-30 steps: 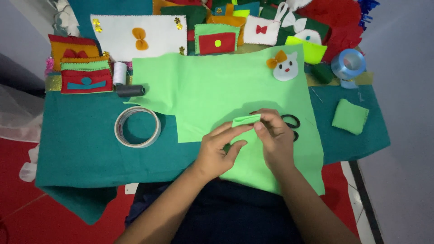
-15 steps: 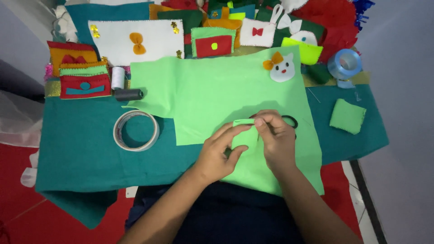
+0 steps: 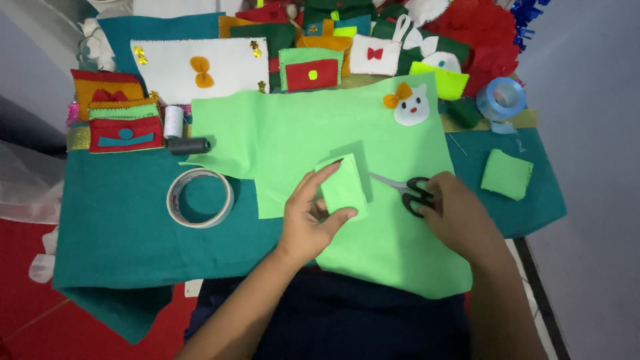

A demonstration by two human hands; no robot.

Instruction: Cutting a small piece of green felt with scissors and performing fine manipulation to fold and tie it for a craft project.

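Note:
My left hand (image 3: 308,220) holds a folded light-green felt piece (image 3: 344,186) a little above a large light-green felt sheet (image 3: 373,247). My right hand (image 3: 459,215) rests on the black handles of a pair of scissors (image 3: 412,193), which lies on that sheet with its blades pointing left toward the folded piece. The sheet lies over a teal felt cloth (image 3: 120,227) that covers the work surface.
A tape ring (image 3: 199,197) lies left of the hands. A white thread spool (image 3: 173,122) and a dark one (image 3: 189,145) sit beyond it. Finished felt pouches (image 3: 125,132), a white cat face (image 3: 410,107), a blue tape roll (image 3: 501,99) and a small green square (image 3: 507,174) ring the area.
Both hands were pinching the folded green piece together. Now the right hand has let go and moved right onto the scissors, while the left hand alone holds the piece.

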